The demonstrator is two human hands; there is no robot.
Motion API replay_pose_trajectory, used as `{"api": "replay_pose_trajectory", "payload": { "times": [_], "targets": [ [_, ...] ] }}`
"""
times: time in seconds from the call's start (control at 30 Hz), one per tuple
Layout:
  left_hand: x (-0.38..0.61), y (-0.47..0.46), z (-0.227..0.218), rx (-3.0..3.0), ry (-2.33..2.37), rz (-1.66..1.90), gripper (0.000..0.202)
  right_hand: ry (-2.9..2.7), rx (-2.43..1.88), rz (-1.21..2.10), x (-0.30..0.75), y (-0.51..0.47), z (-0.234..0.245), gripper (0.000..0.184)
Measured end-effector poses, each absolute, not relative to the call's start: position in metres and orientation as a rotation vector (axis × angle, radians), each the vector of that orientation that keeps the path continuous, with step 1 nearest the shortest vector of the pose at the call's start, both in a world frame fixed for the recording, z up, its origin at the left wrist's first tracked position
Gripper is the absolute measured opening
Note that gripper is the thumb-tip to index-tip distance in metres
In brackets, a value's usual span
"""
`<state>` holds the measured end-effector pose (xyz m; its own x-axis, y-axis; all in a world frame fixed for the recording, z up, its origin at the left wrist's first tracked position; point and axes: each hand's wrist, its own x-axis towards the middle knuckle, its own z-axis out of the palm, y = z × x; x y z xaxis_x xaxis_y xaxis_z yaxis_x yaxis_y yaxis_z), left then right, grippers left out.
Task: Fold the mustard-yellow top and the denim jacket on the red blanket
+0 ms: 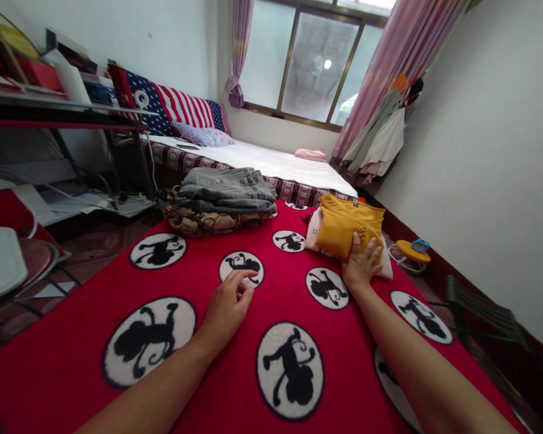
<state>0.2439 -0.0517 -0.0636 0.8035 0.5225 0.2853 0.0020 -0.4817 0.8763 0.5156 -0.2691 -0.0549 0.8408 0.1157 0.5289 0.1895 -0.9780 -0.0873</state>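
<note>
Our right hand [359, 265] lies spread flat on a soft yellow shirt [344, 226]; our left hand [228, 307], loosely curled and empty, rests on the plush red blanket [72, 313] near folded denim [221, 193].

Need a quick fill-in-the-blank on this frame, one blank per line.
The right hand rests on a folded ____ garment.
The left hand lies on a red blanket printed with black ____ in white ovals.
The folded stack has grey ____ on top.
Pink ____ hang beside the window.
Missing words: yellow; monkeys; jeans; curtains.
</note>
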Motion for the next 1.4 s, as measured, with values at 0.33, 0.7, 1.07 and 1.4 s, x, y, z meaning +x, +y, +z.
{"api": "replay_pose_trajectory", "payload": {
  "times": [0.33,0.7,1.07,1.4],
  "targets": [
    [0.244,-0.055,-0.063,2.054,0.388,0.624,0.029,-0.289,-2.829,-0.755,0.562,-0.263,-0.052,0.077],
    [0.246,-0.055,-0.062,2.103,0.365,0.674,0.030,-0.275,-2.955,-0.423,0.497,-0.255,-0.066,0.084],
    [0.250,-0.053,-0.057,2.212,0.371,0.572,0.026,-0.931,-2.808,-0.302,0.359,-0.230,-0.070,0.058],
    [0.335,0.082,0.043,2.448,0.467,0.805,0.036,-0.859,-1.928,-0.129,0.359,-0.237,-0.063,0.027]
  ]
}}
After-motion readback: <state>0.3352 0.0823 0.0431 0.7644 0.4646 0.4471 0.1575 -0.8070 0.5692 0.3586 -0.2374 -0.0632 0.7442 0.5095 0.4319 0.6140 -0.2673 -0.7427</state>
